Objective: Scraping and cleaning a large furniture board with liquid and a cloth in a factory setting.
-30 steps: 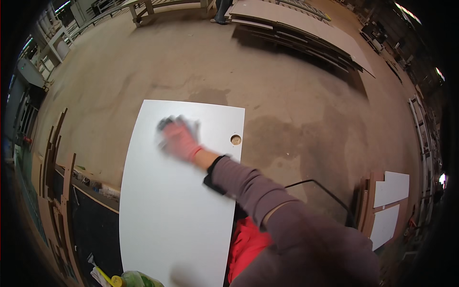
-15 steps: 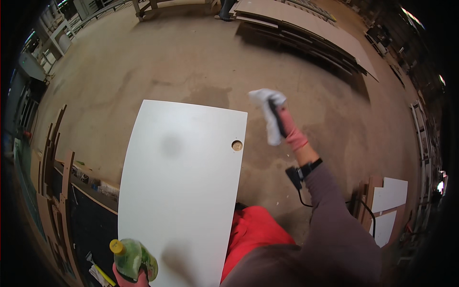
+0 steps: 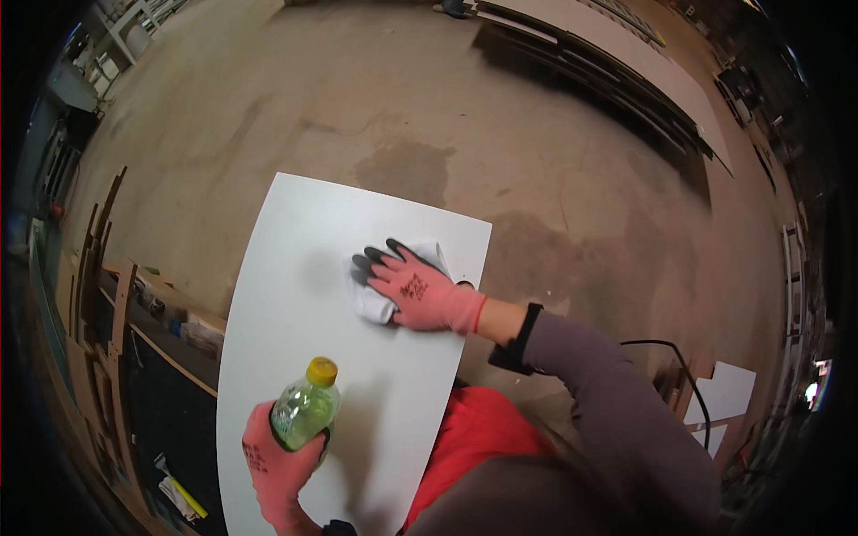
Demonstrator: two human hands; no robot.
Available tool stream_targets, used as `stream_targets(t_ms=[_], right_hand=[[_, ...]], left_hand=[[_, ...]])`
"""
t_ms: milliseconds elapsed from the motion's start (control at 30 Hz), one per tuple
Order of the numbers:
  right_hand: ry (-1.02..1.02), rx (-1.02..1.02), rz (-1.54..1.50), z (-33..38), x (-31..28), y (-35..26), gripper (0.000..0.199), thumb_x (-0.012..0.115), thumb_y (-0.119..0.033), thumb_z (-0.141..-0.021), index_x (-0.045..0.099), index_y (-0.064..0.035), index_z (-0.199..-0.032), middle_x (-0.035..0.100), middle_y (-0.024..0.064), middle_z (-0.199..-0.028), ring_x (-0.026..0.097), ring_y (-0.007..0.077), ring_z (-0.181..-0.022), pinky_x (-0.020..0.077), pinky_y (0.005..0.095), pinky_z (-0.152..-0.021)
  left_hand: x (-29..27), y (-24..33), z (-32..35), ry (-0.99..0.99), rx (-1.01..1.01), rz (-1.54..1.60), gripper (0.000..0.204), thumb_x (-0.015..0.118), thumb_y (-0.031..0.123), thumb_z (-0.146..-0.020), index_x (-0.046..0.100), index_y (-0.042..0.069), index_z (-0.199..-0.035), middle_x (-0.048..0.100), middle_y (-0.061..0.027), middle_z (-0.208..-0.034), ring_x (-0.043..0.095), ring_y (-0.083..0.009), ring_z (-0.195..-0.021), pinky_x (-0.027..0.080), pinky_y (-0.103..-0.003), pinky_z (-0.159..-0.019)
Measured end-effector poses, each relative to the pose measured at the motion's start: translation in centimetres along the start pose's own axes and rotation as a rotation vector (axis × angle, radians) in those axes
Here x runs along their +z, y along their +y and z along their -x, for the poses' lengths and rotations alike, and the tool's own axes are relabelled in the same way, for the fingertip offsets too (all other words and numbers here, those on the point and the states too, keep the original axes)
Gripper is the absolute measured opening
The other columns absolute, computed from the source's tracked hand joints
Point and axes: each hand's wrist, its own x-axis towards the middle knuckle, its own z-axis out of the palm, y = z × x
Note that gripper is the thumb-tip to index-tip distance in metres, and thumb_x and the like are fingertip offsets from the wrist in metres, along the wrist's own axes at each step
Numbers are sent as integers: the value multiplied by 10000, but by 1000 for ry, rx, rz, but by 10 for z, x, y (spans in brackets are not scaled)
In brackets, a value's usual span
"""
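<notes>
The pink-gloved left hand (image 3: 279, 469) clasps a clear, yellow-capped plastic bottle (image 3: 306, 409), its base hidden. The pink-gloved right hand (image 3: 418, 290) half-covers a white cloth (image 3: 372, 308) on the rectangular white panel (image 3: 277, 313); whether it grips is unclear.

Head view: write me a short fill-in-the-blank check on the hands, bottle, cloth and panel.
1. The left hand holds a bottle whose cap is ____.
2. The right hand lies over a cloth coloured ____.
3. In the picture, red clothing shows to the ____ of the panel.

Missing words: yellow; white; right.
</notes>
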Motion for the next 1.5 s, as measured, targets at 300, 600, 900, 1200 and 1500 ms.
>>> stream_targets(t_ms=[300,600,900,1200,1500], right_hand=[[519,651,-388,-15,14,142,422,515,-329,-857,545,-14,-1137,603,123,-1108,555,254,-1041,408,346,-938],[810,370,-1916,50,-24,130,390,559,-363,-920,554,-70,-1177,591,0,-1028,537,62,-881,444,214,-748],[445,457,-1391,37,-15,100,485,526,-279,-937,388,-74,-1355,527,64,-1234,474,137,-1114,386,276,-946],[452,155,-800,17,12,61,520,544,-174,-878,384,-118,-1369,271,191,-1458,236,336,-1356,190,429,-1107],[268,-160,-94,-69,2,-3,432,528,-306,-823,544,-79,-1190,447,164,-1320,348,315,-1297,159,503,-1112]], left_hand=[[16,46,-69,-52,219,-390,321,690,216,-579,543,39,-802,561,-129,-778,562,-331,-763,461,-414,-676],[47,62,-116,-227,140,-558,322,657,268,-624,559,23,-809,579,-140,-786,579,-319,-801,470,-395,-729],[45,52,-108,-223,171,-616,290,653,227,-614,564,24,-801,582,-136,-797,568,-309,-817,457,-388,-746],[21,4,-72,72,251,-397,329,700,145,-595,547,27,-862,559,-126,-848,543,-330,-826,436,-414,-727],[6,-6,-43,187,158,-248,406,717,115,-595,544,19,-950,559,-131,-889,541,-344,-850,443,-402,-757]])
